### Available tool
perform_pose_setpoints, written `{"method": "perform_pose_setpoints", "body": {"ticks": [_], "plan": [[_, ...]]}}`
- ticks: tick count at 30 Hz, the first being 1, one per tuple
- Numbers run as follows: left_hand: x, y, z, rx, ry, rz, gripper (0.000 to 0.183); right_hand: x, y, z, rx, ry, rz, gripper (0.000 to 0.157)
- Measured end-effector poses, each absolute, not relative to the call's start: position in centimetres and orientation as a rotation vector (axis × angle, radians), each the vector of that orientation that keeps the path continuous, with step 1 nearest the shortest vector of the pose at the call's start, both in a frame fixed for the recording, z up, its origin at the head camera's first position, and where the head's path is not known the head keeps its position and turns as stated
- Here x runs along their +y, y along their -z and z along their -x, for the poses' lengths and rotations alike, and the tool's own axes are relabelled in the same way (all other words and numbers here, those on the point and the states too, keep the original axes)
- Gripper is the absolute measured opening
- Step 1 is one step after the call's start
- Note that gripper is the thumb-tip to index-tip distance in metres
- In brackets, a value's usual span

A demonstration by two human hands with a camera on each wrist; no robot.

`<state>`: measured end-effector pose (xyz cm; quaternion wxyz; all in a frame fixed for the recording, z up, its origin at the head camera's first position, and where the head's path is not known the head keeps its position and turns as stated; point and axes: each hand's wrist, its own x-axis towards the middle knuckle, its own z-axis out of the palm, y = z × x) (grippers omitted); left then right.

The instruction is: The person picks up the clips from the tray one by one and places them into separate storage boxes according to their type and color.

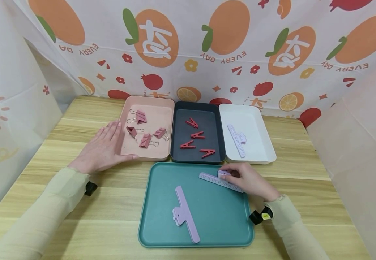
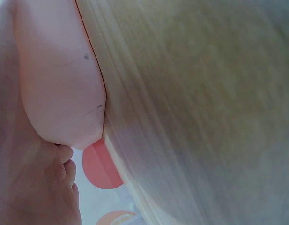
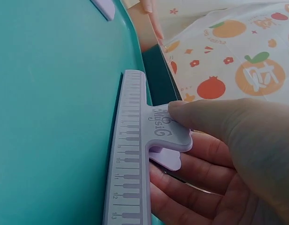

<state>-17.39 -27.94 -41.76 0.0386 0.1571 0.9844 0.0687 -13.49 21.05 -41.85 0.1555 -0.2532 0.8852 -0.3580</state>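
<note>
My right hand (image 1: 244, 178) pinches the handle of a lilac ruler clip (image 3: 130, 154) between thumb and fingers. Piano-key markings and the word "Music" show on this clip in the right wrist view. It is over the back right part of the green tray (image 1: 227, 224). A second lilac clip (image 1: 185, 215) lies on the tray's front half. At the left, my left hand (image 1: 101, 148) rests with straight fingers on the corner and side of the pink tray (image 1: 126, 151), its thumb along the front rim. A third lilac clip (image 1: 236, 141) lies in the white tray (image 1: 261, 151).
Several pink binder clips (image 1: 145, 140) lie in the pink tray. The dark tray (image 1: 197, 112) between pink and white holds several small red clothespins (image 1: 197, 135). All stand on a wooden table (image 1: 110, 216), with a fruit-print curtain (image 1: 191, 29) behind its back edge.
</note>
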Motion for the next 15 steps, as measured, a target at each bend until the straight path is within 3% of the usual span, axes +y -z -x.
{"method": "perform_pose_setpoints", "body": {"ticks": [15], "plan": [[-27.8, 41.9, 17.2, 3.035, -0.236, -0.483, 0.129, 21.9, 40.3, 13.4, 2.611, 1.135, 0.656, 0.03]]}}
